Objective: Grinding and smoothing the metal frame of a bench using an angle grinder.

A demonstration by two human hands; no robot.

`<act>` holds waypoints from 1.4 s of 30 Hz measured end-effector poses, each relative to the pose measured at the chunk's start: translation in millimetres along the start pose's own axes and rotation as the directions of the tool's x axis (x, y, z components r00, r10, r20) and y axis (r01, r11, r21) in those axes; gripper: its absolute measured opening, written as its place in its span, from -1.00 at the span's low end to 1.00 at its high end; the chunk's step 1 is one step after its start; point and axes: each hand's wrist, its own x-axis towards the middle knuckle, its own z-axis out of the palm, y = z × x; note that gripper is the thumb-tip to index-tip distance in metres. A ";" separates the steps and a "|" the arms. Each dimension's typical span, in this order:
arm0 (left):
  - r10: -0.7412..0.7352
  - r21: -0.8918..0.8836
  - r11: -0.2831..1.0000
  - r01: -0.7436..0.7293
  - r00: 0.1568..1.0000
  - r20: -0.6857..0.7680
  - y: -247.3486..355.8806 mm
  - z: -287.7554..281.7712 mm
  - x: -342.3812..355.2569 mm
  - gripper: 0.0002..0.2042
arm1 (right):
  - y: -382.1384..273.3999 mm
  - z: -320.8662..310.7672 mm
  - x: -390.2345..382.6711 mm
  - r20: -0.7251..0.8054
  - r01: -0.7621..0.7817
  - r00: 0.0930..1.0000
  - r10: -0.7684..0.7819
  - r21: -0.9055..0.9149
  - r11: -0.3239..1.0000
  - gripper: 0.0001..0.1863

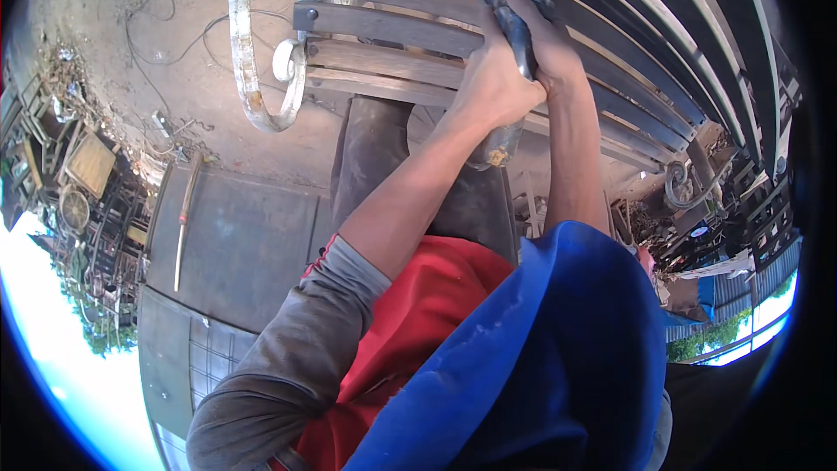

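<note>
Both my hands hold a dark grey angle grinder [516, 9] over the wooden slats of a bench [384, 26]. My left hand [493, 83] wraps the grinder's body near its lower end. My right hand [549, 39] grips higher up, just behind the round guard at the tool's head, which sits on or just above the slats; contact is hidden. A curled, worn metal armrest [253, 78] closes the bench's left end. My dark trousers [375, 157], red shirt and blue cap brim [540, 358] fill the lower middle.
A flat grey metal panel [235, 244] lies on the ground at left with a thin stick [183, 218] along its edge. Loose cables [166, 26] cross the dirt. Scrap metal frames [78, 174] are piled far left, and ornate ironwork [684, 183] stands at right.
</note>
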 end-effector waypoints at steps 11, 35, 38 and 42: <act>0.170 0.167 0.975 -0.147 0.976 -0.135 -83.3 2.2 -8.1 0.07 | 84.4 14.7 1.1 0.083 -0.002 0.997 -0.011 0.159 0.987 -0.48; -0.115 -0.230 0.973 0.013 0.893 -0.435 -142.0 14.0 -65.5 -0.04 | 111.1 62.3 -33.3 0.359 0.150 0.933 -0.035 -0.297 0.943 -0.45; -0.081 -0.271 0.961 -0.048 0.892 -0.444 -167.6 -6.4 -60.5 0.10 | 114.8 97.1 -37.1 0.312 0.202 0.947 -0.078 -0.390 0.898 -0.48; -0.041 -0.253 0.966 -0.046 0.943 -0.329 -162.5 6.6 -57.5 0.09 | 119.2 68.7 -34.2 0.231 0.189 0.967 -0.103 -0.388 0.902 -0.47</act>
